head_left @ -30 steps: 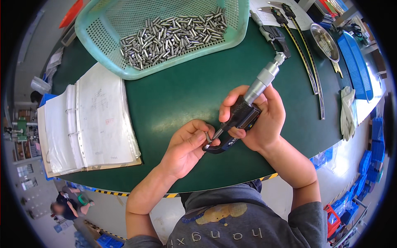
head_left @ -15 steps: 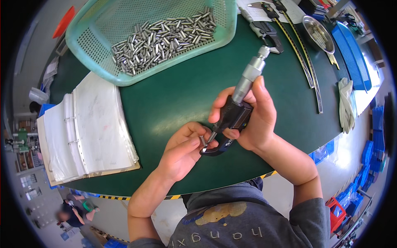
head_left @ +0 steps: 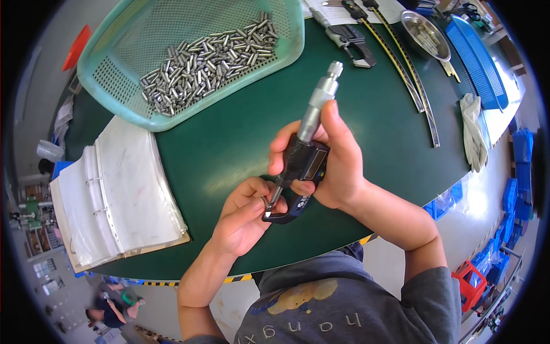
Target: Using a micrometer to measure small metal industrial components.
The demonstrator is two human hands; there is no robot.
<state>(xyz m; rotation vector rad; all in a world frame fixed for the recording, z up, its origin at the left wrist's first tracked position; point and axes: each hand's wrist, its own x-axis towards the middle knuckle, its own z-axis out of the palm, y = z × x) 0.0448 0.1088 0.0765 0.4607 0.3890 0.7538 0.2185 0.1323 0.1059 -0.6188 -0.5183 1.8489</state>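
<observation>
My right hand (head_left: pixel 344 166) is wrapped round a digital outside micrometer (head_left: pixel 298 160) with a black frame and a silver thimble. The thimble points up and away from me, and its curved jaw end lies beside my left fingers. In my left hand (head_left: pixel 243 218) a small shiny metal pin (head_left: pixel 265 202) is pinched between thumb and fingers at the micrometer's measuring gap. Fingertips partly hide the pin, so I cannot tell whether both measuring faces touch it. Beyond my hands, a green perforated basket (head_left: pixel 189 117) holds a heap of similar metal pins (head_left: pixel 212 63).
An open ring binder (head_left: pixel 137 189) of papers lies at left. Far right are a second micrometer (head_left: pixel 354 43), two long calipers (head_left: pixel 409 86), a metal bowl (head_left: pixel 415 22) with small parts, a blue basket (head_left: pixel 478 66) and white gloves (head_left: pixel 473 132). A person (head_left: pixel 106 307) is at lower left.
The whole view has shifted, so most things on the table appear farther left. The pin now sits closer in at the measuring gap. Both hands keep their grips.
</observation>
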